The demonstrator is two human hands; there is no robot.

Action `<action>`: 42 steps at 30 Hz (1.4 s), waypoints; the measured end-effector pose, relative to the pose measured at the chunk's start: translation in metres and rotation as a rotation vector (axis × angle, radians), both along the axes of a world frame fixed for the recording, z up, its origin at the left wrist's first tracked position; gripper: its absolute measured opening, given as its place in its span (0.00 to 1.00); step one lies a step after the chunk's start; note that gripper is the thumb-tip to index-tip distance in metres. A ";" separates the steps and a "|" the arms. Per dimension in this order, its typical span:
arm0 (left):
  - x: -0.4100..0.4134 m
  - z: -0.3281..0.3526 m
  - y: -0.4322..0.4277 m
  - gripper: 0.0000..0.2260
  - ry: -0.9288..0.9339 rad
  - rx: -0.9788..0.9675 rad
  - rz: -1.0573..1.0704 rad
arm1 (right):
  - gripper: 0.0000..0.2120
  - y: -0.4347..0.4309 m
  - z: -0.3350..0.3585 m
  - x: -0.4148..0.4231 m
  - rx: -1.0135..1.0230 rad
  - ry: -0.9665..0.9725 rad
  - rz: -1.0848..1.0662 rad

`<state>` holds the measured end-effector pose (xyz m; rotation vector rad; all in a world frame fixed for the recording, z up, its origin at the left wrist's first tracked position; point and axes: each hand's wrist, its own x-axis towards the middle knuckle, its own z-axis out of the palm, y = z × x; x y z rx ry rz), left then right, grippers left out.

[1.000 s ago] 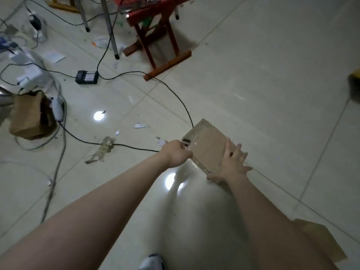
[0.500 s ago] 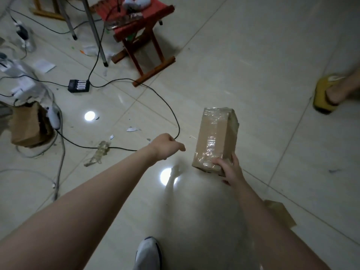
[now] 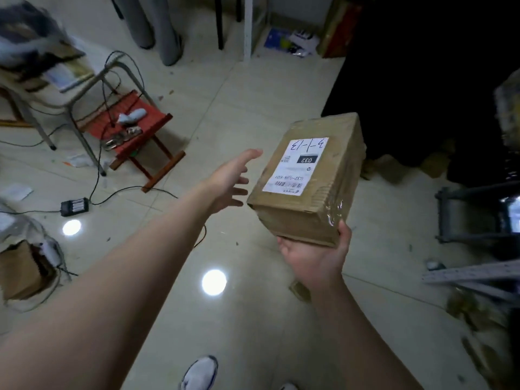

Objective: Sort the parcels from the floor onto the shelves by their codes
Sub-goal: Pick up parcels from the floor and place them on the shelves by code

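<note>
Shoe tip (image 3: 199, 372) shows nearest, on the tiled floor (image 3: 253, 319). The right hand (image 3: 315, 257) grips the near end of the cardboard box (image 3: 332, 175) from below with the thumb up its side, holding it in the air. The left hand (image 3: 228, 181) hovers just beside the box, fingers straight and spread, holding nothing. Beyond stands a red stool (image 3: 135, 128).

Left arm (image 3: 112, 291): bare along its whole visible length, no sleeve reaching the frame. Left hand (image 3: 229, 181): bare. Right arm (image 3: 354, 327): bare likewise, wrist to frame edge. Right hand (image 3: 312, 256): bare. Left shoe (image 3: 200, 372): white trainer, rounded toe, dark trim along the edge. Right shoe (image 3: 287, 387): only a white toe tip shows at the bottom edge.
</note>
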<state>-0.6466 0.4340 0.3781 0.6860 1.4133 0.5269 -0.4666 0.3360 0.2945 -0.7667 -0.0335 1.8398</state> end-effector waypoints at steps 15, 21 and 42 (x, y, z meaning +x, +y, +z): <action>0.102 0.184 -0.099 0.14 -0.434 0.086 -0.394 | 0.36 -0.131 0.191 0.031 0.177 0.118 -0.417; 0.106 0.206 -0.182 0.33 -0.406 0.162 -0.277 | 0.45 -0.214 0.225 0.010 0.242 0.094 -0.820; 0.239 0.327 -0.357 0.28 -0.537 0.263 -0.857 | 0.16 -0.386 0.429 0.087 -0.062 -0.417 -1.607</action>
